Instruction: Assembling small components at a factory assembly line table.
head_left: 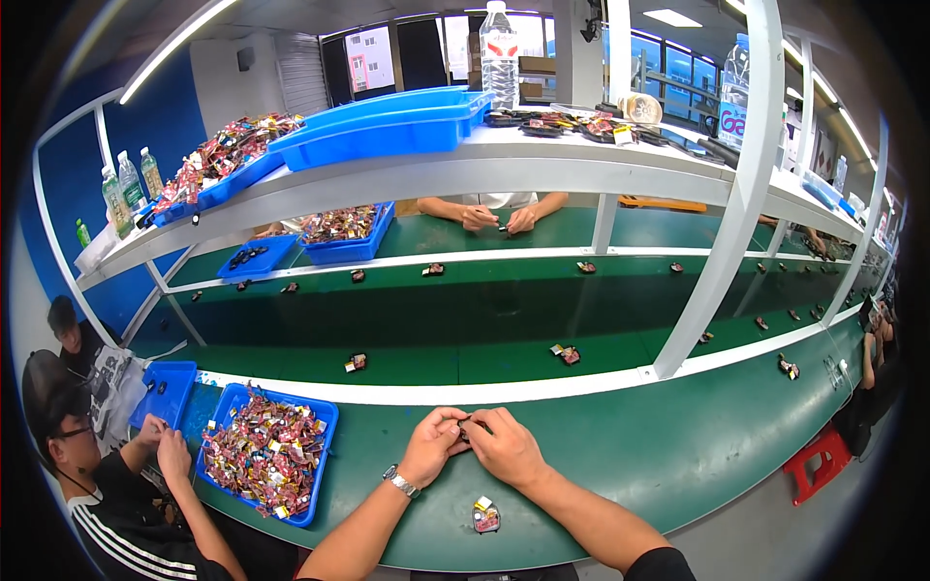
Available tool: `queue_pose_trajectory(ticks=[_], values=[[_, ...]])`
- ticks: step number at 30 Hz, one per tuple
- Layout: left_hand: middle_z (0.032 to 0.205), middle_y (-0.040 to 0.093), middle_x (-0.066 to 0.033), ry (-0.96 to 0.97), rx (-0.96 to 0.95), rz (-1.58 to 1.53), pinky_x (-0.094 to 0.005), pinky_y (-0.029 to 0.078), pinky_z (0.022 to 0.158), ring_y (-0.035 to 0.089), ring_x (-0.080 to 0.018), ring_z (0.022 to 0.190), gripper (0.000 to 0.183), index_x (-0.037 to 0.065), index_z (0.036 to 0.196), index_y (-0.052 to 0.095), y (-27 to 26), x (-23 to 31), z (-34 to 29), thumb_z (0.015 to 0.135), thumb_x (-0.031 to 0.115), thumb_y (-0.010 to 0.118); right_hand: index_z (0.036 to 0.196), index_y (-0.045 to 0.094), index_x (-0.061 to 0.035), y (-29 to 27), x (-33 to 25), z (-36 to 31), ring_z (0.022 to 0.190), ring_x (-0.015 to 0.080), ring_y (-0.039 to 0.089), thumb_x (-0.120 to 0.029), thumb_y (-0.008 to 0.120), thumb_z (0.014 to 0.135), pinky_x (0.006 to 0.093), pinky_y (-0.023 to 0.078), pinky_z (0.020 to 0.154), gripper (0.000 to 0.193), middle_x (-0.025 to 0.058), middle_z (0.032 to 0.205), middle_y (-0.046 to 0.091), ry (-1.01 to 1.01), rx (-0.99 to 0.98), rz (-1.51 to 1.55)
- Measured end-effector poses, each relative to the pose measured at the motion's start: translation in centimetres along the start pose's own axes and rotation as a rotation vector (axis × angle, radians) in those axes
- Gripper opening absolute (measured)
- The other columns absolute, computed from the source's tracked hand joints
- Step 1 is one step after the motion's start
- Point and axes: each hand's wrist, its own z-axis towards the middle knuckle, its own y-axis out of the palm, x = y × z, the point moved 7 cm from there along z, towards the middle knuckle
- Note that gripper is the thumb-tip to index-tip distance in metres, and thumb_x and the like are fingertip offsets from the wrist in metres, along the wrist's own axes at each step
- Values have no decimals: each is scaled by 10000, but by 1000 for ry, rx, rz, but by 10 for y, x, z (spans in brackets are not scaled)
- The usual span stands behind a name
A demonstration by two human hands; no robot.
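Note:
Over the green worktop, my left hand (432, 447) and my right hand (508, 447) meet with bent fingers. Between their fingertips they pinch a small black part (464, 435), mostly covered by the fingers, so its exact kind cannot be made out. Nearer to me, between my forearms, lies a small assembly (486, 516) with a dark rim, a reddish middle and a white-and-yellow tab. To the left of my left hand stands a blue tray (330, 426) heaped with similar red, yellow and white pieces.
Beyond the white rail (417, 393), a green conveyor belt (455, 353) carries spaced-out assemblies such as this one (567, 354). A white post (722, 194) rises at the right. At the left, a co-worker (116, 494) works beside a smaller blue tray (165, 392). Overhead, a shelf (407, 174) holds bins and bottles.

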Motion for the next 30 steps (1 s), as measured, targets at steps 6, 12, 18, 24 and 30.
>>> queue_pose_trajectory(ticks=[6,12,18,24,30], values=[[1160,631,-100,2,-10,-4,-394,510,977,612,-189,1089,201,33,1204,477,-3,-5,2,1003,28,461,932,684,-63,0,1,0,880,216,615,-55,717,760,326,548,699,176,38,975,625,0,-18,3],[1158,630,-100,-10,4,5,-394,513,979,611,-188,1092,202,32,1201,481,-2,-6,2,1001,20,461,930,682,-53,1,3,-2,889,218,615,-53,716,758,325,550,703,176,44,980,622,-10,-18,-15],[1140,636,-93,-13,13,16,-385,521,960,614,-185,1084,197,34,1197,489,-3,-7,2,1001,23,466,912,674,-46,0,3,-2,895,224,615,-45,712,758,326,551,710,159,50,978,620,-1,-14,-19],[1110,639,-81,-3,10,-2,-377,525,946,619,-177,1060,197,35,1198,492,1,-4,1,1002,29,475,879,658,-44,0,4,-2,884,229,615,-42,712,755,328,549,711,135,55,966,621,-11,-14,-27],[1097,642,-80,-4,14,-5,-364,531,934,629,-175,1041,199,36,1202,493,1,-4,1,1002,34,483,870,648,-55,-1,6,0,853,238,609,-49,731,728,342,531,732,164,51,942,617,-76,-41,32]])
